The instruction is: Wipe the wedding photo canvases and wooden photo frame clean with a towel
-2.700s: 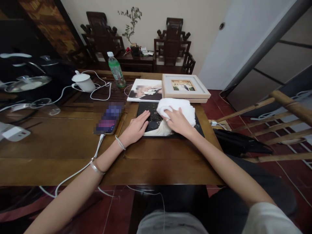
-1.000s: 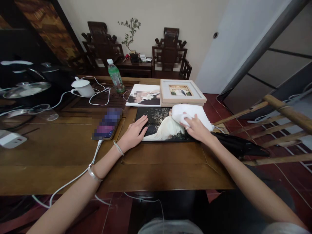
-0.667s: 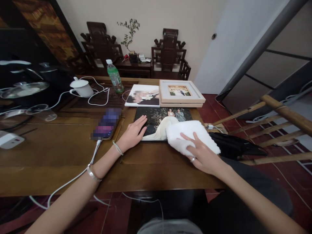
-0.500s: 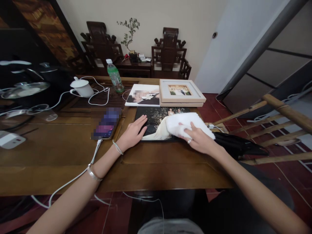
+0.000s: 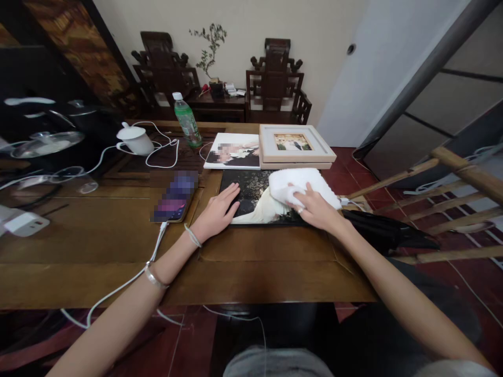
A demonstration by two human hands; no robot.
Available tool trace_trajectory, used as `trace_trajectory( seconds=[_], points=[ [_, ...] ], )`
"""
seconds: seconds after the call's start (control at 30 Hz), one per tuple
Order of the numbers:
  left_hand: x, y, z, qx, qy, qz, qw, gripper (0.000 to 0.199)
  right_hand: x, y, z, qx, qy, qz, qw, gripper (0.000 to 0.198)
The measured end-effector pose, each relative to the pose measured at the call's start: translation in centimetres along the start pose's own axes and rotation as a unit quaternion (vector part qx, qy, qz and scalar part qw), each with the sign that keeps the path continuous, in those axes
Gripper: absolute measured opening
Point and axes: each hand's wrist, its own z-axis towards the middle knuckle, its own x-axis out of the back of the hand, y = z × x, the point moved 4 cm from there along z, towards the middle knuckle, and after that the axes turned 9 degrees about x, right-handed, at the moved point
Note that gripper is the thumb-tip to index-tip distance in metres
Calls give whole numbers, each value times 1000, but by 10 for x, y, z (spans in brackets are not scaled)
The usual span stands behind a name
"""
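on the photo panel (image 5: 259, 196), white cloth (image 5: 301, 183) is pinched by the right grip (image 5: 314, 208); left grip (image 5: 217, 210) is laid flat, unclosed; wiping is judged unfinished

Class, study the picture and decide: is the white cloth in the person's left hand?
No, the white cloth is in the right hand, while the left hand lies at the dark photo's left edge.

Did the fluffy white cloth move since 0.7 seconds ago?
Yes: the white cloth has moved forward, and it is now closer to the framed picture.
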Motion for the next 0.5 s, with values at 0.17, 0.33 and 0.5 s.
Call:
trace_trajectory(
  seconds=[0.17,0.33,0.5],
  points=[
    [-1,1,0,3,1,8,1000,52,8,-49,-54,31,-47,20,998,21],
    [-2,0,1,5,4,3,1000,50,14,-67,-55,35,-82,45,995,23],
    [-1,-1,1,-6,4,1,1000,51,7,-40,0,19,-43,52,998,24]
  ],
)
